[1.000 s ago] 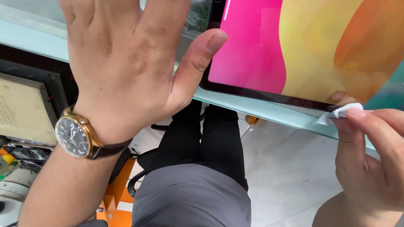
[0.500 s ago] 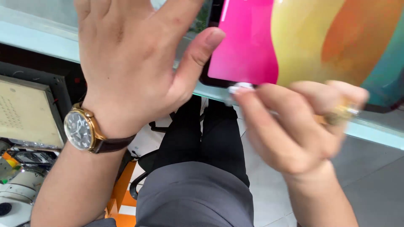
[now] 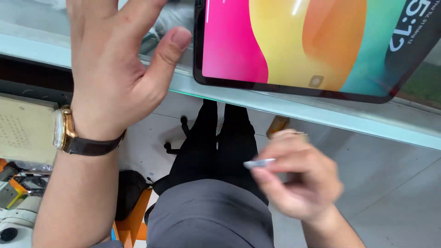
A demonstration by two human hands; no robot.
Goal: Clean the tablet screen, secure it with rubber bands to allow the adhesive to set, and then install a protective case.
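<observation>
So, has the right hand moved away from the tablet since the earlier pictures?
Yes. The right hand came off the tablet edge, down below the glass table rim, holding a small white piece.

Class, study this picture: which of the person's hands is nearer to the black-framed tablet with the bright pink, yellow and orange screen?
Left. The left hand is raised beside the tablet, its thumb close to the tablet's left edge. The right hand is lower, below the glass tabletop, pinching a small white strip.

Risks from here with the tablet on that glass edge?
1. The tablet lies with its screen lit at the front edge of the glass table; a knock might push it off.
2. The left hand hangs open just beside it, not bracing it.
3. The right hand pinches a small white piece below the table; blurred, grip uncertain.
</observation>
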